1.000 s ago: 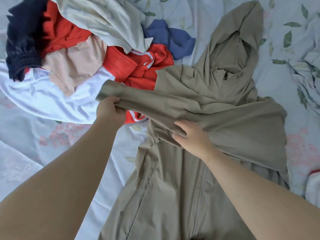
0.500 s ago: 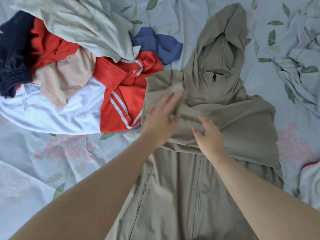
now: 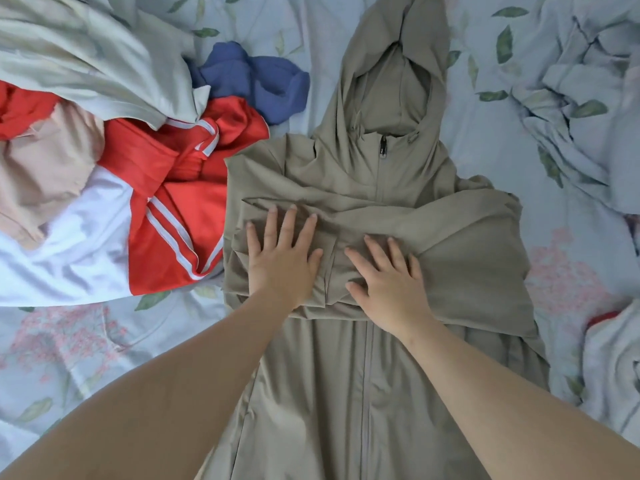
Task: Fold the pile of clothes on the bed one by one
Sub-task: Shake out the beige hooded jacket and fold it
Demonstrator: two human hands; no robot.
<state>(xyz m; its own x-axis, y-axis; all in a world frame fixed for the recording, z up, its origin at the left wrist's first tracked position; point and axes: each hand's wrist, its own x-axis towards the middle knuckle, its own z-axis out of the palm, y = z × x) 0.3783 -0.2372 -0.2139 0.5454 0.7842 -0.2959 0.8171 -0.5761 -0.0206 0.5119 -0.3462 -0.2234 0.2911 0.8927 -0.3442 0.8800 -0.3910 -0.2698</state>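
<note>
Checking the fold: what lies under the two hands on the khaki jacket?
The left hand and right hand press flat on sleeves folded across the khaki jacket. The zipper is covered where the sleeves cross it.

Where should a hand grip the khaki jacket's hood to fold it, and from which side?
Probably the hood at its pointed far tip, pinched from above: it lies flat, stretched away from the person, so the tip is a free end to draw back over the folded sleeves.
</note>
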